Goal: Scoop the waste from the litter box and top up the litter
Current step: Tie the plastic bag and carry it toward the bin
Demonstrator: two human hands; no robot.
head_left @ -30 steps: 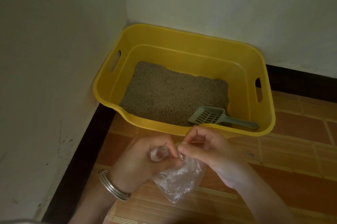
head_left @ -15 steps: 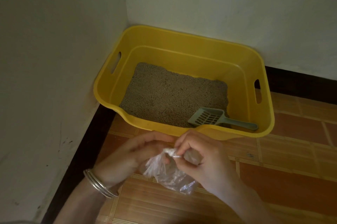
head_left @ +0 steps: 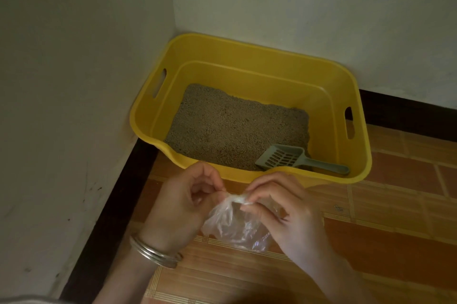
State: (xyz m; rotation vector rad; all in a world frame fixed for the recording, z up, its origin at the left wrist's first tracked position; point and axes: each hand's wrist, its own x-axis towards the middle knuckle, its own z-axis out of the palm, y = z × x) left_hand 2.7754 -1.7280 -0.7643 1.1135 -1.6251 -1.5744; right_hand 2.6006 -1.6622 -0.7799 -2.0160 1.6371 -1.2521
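Observation:
A yellow litter box (head_left: 249, 56) sits in the room's corner, its floor covered with grey-brown litter (head_left: 230, 128). A grey slotted scoop (head_left: 284, 156) lies in the box's near right corner, handle pointing right. In front of the box, a small clear plastic bag (head_left: 237, 227) hangs above the floor. My left hand (head_left: 180, 204), with metal bangles on the wrist, pinches the bag's top edge from the left. From the right, my right hand (head_left: 284, 207) pinches the same gathered edge. What the bag holds cannot be made out.
White walls (head_left: 74, 81) close in on the left and behind, with a dark skirting strip (head_left: 108, 217) along their base. Orange-brown patterned floor tiles (head_left: 395, 204) stretch to the right and toward me.
The two hands have drawn a little apart at the bag's top edge, and the bag's mouth looks slightly wider. The box and scoop have not moved.

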